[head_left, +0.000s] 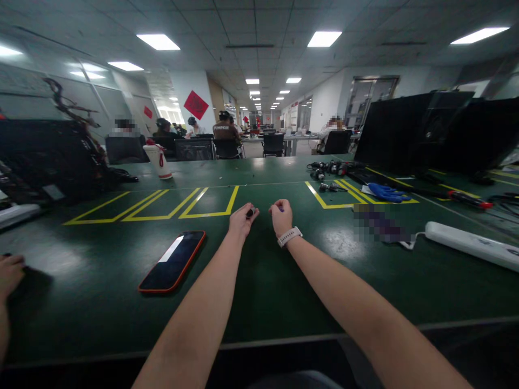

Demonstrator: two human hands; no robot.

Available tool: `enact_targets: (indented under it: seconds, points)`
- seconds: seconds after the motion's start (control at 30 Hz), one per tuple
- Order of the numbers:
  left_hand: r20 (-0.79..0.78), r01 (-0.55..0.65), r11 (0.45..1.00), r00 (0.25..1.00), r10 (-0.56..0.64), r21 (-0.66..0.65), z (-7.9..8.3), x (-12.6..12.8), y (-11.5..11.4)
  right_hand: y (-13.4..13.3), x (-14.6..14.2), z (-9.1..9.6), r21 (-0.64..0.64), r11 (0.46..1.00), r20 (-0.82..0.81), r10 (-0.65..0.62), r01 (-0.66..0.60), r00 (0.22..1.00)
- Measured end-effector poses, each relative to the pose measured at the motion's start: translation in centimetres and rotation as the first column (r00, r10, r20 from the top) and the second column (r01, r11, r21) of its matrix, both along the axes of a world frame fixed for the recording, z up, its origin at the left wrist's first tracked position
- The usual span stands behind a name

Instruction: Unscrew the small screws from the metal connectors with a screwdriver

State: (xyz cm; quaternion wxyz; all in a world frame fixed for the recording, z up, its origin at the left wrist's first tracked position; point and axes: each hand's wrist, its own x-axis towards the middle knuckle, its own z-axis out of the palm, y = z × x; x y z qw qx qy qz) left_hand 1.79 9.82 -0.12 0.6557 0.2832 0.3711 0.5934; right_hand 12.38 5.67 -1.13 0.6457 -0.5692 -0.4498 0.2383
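Observation:
In the head view, my left hand (240, 221) is closed around a small dark cylindrical piece (250, 213) with a paler end; its kind is too small to tell. To its right, my right hand (283, 217) has curled fingers, with a tiny dark-bluish bit showing at the fingertips that I cannot make out. A light wristband (290, 236) circles the right wrist. Both hands are over the middle of the green table (267, 302), a short gap apart. Left of my left forearm lies a phone (172, 262) in an orange-red case.
Yellow tape outlines (208, 215) mark the table. Dark metal parts (330, 168), a blue glove (387, 193) and a white power strip (470, 243) are on the right. A paper cup (159, 161) stands back left; another person's hand (11, 274) is at the left edge.

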Motion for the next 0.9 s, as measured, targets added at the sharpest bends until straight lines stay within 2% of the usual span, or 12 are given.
enact_targets:
  seconds: [0.07,0.13,0.23,0.33,0.43,0.57,0.77,0.9]
  points:
    - [-0.04,0.027,0.999,0.999,-0.025,0.035,-0.2,-0.3,-0.1,-2.3,0.6,0.3,0.061,0.995,0.144,0.065,-0.075,0.987]
    - [-0.079,0.07,0.995,0.995,-0.064,0.07,-0.4,-0.6,-0.4,-4.7,1.1,0.5,0.097,0.976,0.301,0.16,-0.197,0.94]
    - [-0.142,0.138,0.983,0.982,-0.121,0.118,-0.7,-1.5,-1.3,-7.4,1.3,0.7,0.098,0.927,0.513,0.264,-0.361,0.817]
    - [-0.21,0.216,0.965,0.961,-0.183,0.148,-0.8,-2.6,-2.6,-8.4,0.9,0.6,0.074,0.899,0.648,0.286,-0.432,0.706]
    - [-0.264,0.285,0.948,0.934,-0.241,0.142,-0.6,-3.6,-4.0,-8.4,0.4,0.3,0.045,0.887,0.722,0.289,-0.46,0.629]
    - [-0.29,0.329,0.937,0.913,-0.285,0.115,-0.4,-4.0,-4.5,-8.3,0.2,0.2,0.015,0.891,0.769,0.28,-0.454,0.575]
    - [-0.33,0.347,0.933,0.896,-0.297,0.1,-1.0,-3.6,-3.8,-8.5,0.3,0.2,0.008,0.904,0.806,0.248,-0.428,0.537]
    - [-0.368,0.331,0.936,0.89,-0.268,0.119,-1.4,-3.4,-3.8,-8.6,-0.1,0.1,0.001,0.914,0.783,0.251,-0.405,0.569]
